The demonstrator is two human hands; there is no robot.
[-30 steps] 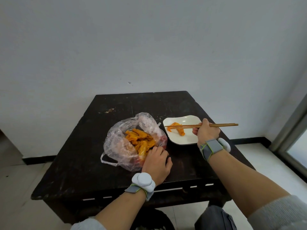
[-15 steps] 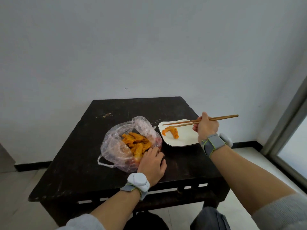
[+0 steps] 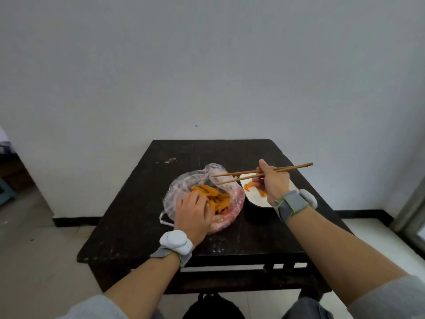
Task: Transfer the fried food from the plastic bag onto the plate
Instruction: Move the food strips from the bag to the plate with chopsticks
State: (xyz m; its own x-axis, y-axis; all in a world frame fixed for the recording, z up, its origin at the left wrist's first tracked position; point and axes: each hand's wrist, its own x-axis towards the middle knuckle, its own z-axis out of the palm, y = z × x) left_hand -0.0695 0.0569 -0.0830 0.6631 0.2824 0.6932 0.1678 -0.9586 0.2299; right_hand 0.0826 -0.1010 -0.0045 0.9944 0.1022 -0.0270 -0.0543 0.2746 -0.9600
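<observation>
Chopsticks [image 3: 236,173] gripped in right hand [image 3: 273,184], tips parted, empty, above plastic bag [image 3: 184,187] far rim. Fried food [image 3: 213,195] heaped inside, just left of tips and nearer. Left hand [image 3: 194,214] holds bag's near edge; plate [image 3: 256,200] just right.

Much of the plate [image 3: 254,200] behind the right hand [image 3: 274,183]

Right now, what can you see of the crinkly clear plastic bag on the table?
The crinkly clear plastic bag is thin and rumpled, pinkish on its right side, with a loop handle at the left. It lies open on the dark wooden table, holding orange fried food strips. The left hand grips its near edge; the tips of the wooden chopsticks hover above it.
</observation>
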